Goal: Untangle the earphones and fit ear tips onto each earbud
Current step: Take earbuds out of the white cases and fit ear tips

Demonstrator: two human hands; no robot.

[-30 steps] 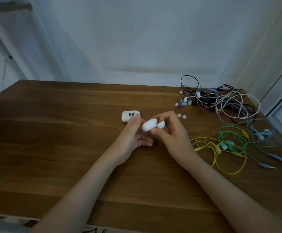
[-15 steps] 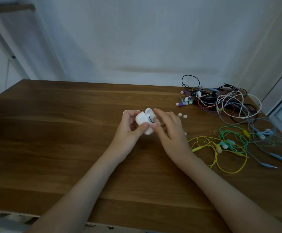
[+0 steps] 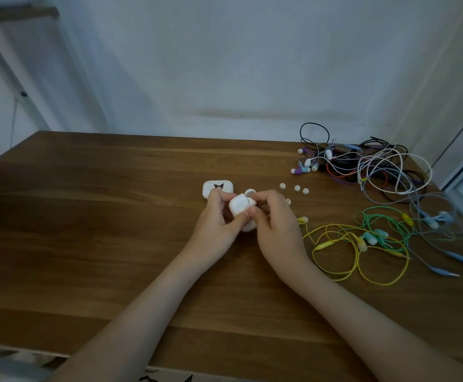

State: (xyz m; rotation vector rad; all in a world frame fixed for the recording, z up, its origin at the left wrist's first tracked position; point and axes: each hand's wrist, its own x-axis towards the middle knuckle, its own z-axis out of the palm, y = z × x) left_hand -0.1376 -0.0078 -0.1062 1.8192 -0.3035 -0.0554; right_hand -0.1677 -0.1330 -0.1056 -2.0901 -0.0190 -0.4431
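Two hands, frame centre: left hand (image 3: 214,226) grips white case (image 3: 237,207), thumb across its front, lid raised; right hand (image 3: 279,228) fingers curled, pinching its top edge. Contents hidden.

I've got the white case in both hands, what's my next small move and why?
Probably dip fingers of the right hand into the case to draw out what it holds: the left hand grips it, its lid looks open, the right fingers sit at the opening, and ear tips lie nearby.

Ear tips (image 3: 297,188) on table (image 3: 92,221), left of cable tangle (image 3: 373,168).
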